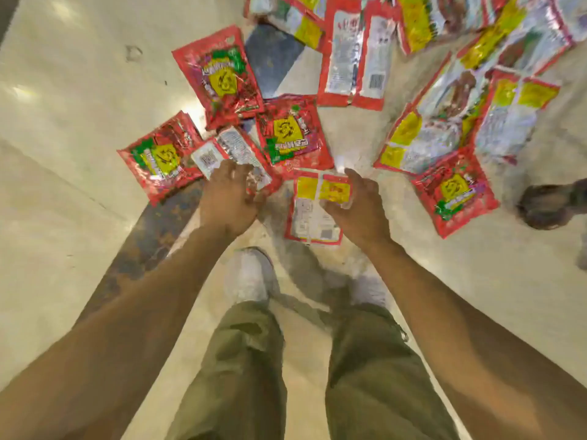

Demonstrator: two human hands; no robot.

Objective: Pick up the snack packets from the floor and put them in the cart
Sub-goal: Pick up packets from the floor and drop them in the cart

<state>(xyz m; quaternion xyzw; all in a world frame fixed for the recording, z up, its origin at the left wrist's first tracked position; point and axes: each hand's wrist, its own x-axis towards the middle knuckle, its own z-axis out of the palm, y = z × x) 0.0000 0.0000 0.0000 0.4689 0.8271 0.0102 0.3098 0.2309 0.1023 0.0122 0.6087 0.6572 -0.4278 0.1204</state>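
As they stoop, left hand (228, 198) curls onto a face-down packet (233, 147); right hand (357, 206) pinches the yellow-labelled packet (309, 217) beside it. Light, slick foil, likely best gripped by the edges.

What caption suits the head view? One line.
Left hand and right hand reach for red snack packets scattered on the floor.

Glossy foil snack packets (293, 134), polished floor (63, 122)
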